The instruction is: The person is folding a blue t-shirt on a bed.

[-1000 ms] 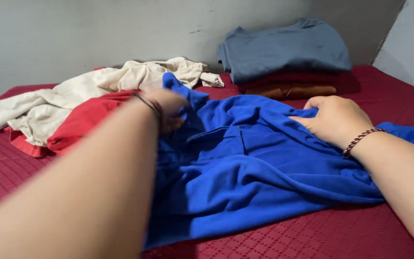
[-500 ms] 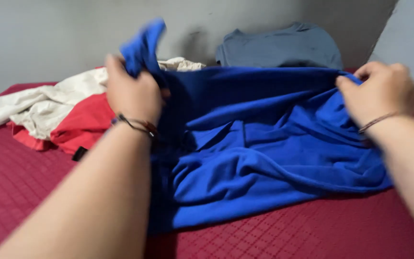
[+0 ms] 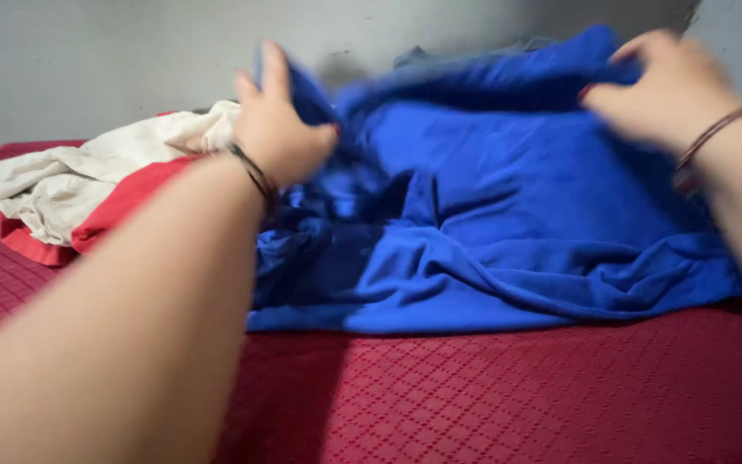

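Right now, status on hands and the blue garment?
Left hand and right hand both gripping the blue garment, top edge raised. Lower part bunched on the red bedcover. Cream and red clothes heaped at left.

Both my arms reach forward and up. My left hand [image 3: 278, 129] is raised with its back toward me, fingers curled closed and two fingertips poking upward; a thin dark band circles that wrist. My right hand [image 3: 661, 86] is lifted higher, off to the right, fingers pinched together as far as the blur lets me tell, with a braided cord around its wrist.
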